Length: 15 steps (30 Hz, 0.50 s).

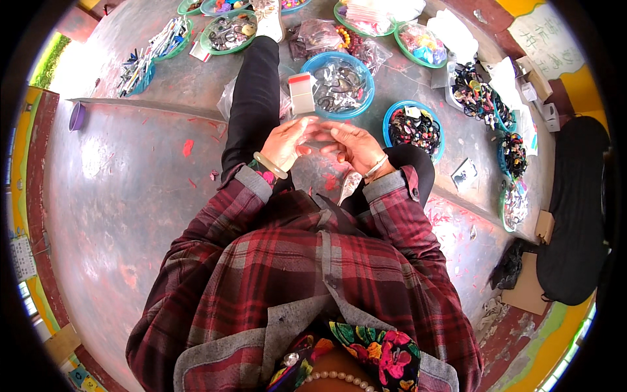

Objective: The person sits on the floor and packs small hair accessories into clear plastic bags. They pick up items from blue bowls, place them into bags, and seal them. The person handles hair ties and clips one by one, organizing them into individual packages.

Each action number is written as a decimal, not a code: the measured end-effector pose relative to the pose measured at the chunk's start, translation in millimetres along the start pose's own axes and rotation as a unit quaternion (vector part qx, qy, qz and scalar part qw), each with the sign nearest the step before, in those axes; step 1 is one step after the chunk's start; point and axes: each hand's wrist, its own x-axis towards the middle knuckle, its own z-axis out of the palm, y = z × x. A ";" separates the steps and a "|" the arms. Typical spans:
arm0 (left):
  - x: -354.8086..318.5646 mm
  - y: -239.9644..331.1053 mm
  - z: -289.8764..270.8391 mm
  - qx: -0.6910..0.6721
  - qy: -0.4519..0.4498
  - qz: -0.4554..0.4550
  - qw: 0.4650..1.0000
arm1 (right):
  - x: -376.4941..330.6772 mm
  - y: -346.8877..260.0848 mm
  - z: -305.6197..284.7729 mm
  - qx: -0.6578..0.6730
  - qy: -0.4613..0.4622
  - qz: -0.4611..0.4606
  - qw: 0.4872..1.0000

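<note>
My left hand (pixel 287 142), with a pale bangle at its wrist, is in front of my body. My right hand (pixel 358 145), wearing a thin bracelet, faces it. The fingers of both hands stretch toward each other, and their tips meet or overlap; I see nothing held between them. Just beyond the hands stands a blue basket (pixel 371 88) of small dark items in clear bags. A white card or box with a red band (pixel 302 95) leans at its left side. Right of my right hand is another blue basket (pixel 441 145), filled with dark and coloured bands.
Green baskets (pixel 208 43) of small goods stand farther off, with pens (pixel 168 38) at the far left. Trays of dark bands (pixel 477 95) line the right side. A black case (pixel 575 209) lies at the far right. A purple bowl (pixel 77 116) sits by the floor step.
</note>
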 end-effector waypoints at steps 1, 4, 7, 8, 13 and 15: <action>0.1 -0.1 -0.7 -0.003 0.004 0.000 1.000 | 1.5 3.5 -2.1 -0.009 0.018 -0.019 1.000; 0.0 -1.5 -1.7 -0.005 0.020 -0.004 1.000 | 7.2 14.7 -6.2 -0.058 0.081 -0.075 0.992; -2.2 -4.4 -0.8 0.045 0.056 0.009 0.997 | 10.5 18.5 -0.4 -0.181 0.165 -0.122 0.962; -1.2 -7.9 -0.9 0.084 0.074 0.032 0.993 | 9.0 19.6 4.2 -0.240 0.193 -0.133 0.942; -1.8 -8.8 -4.0 0.268 0.065 0.139 0.951 | 9.6 28.2 11.9 -0.610 0.194 -0.345 0.687; 2.9 -20.9 -10.0 0.315 0.054 0.197 0.927 | 7.0 31.5 18.0 -0.665 0.177 -0.337 0.642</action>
